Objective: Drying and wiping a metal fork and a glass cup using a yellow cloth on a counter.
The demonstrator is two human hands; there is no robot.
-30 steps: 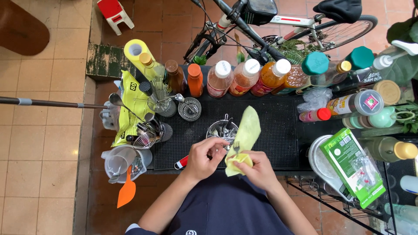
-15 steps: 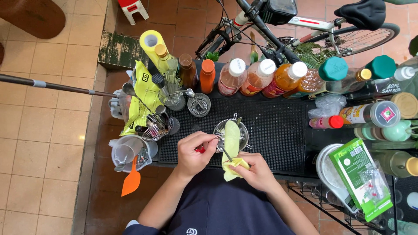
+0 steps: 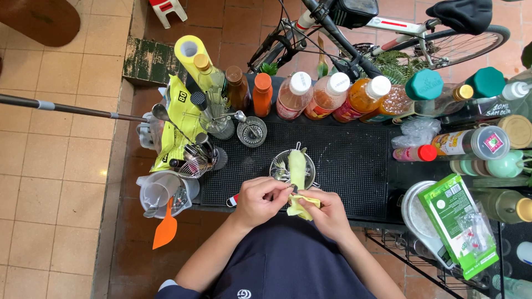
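Note:
My left hand (image 3: 259, 200) is closed around a small tool whose red and white handle (image 3: 233, 200) sticks out to the left. My right hand (image 3: 328, 213) grips the bunched end of a yellow-green cloth (image 3: 298, 169). The two hands meet at the front edge of the black rubber mat (image 3: 349, 166). The cloth's free end lies stretched across a round metal strainer (image 3: 280, 166) just beyond my fingers. The tool's working end is hidden between the cloth and my hands.
Capped bottles of orange and red liquid (image 3: 327, 97) line the mat's far edge. A holder of metal utensils (image 3: 197, 155), a clear measuring jug (image 3: 160, 191) and an orange spatula (image 3: 165, 230) stand left. A green packet (image 3: 457, 221) lies right. A bicycle (image 3: 388, 27) is behind.
The cloth's free end, which stood up and to the right, has dropped flat over the strainer. My hands have drawn closer together around the tool.

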